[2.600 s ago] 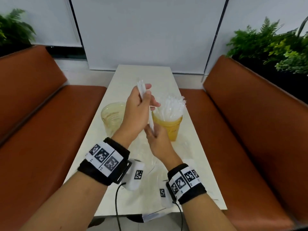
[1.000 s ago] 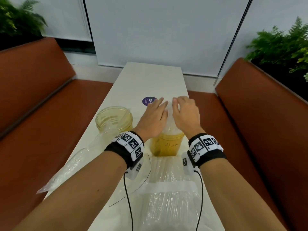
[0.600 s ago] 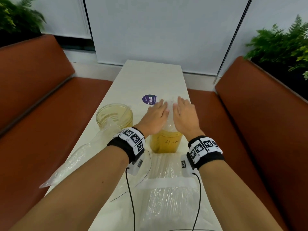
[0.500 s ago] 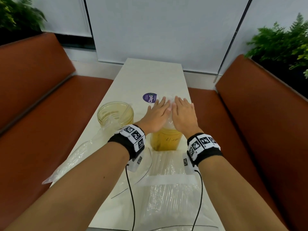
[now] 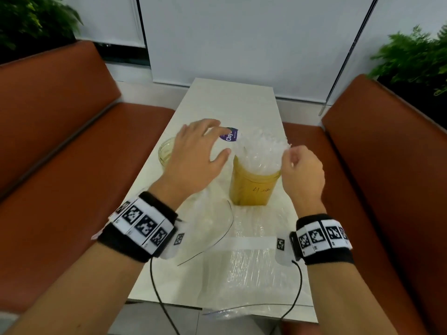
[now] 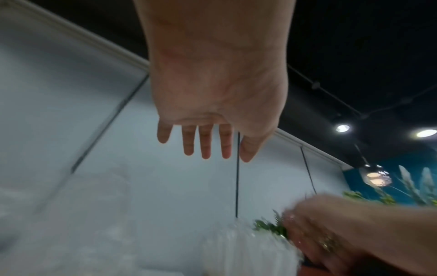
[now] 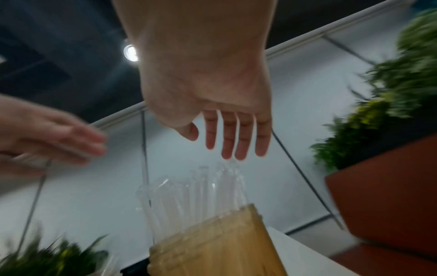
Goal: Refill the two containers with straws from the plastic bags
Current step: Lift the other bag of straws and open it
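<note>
A yellow container (image 5: 251, 189) stands mid-table, packed with clear wrapped straws (image 5: 261, 151) that fan out above its rim. My left hand (image 5: 205, 146) hovers just left of the straws, fingers spread and holding nothing; the left wrist view shows the same left hand (image 6: 212, 149) with straight fingers. My right hand (image 5: 292, 155) sits at the right side of the straw tops, fingers loosely bent. In the right wrist view, that right hand (image 7: 224, 142) hangs relaxed just over the straws (image 7: 201, 190) in the container (image 7: 212, 242). A second, empty yellowish container (image 5: 165, 151) is partly hidden behind my left hand.
A plastic bag of straws (image 5: 249, 269) lies on the near end of the white table (image 5: 232, 102), with crumpled clear plastic (image 5: 210, 221) beside it under my left wrist. A purple sticker (image 5: 229, 135) marks the table. Orange benches (image 5: 60, 165) flank both sides.
Both hands were laid flat together on the straw tops. They have lifted and parted: the left swung left toward the empty container, the right drew back to the right with bent fingers.
</note>
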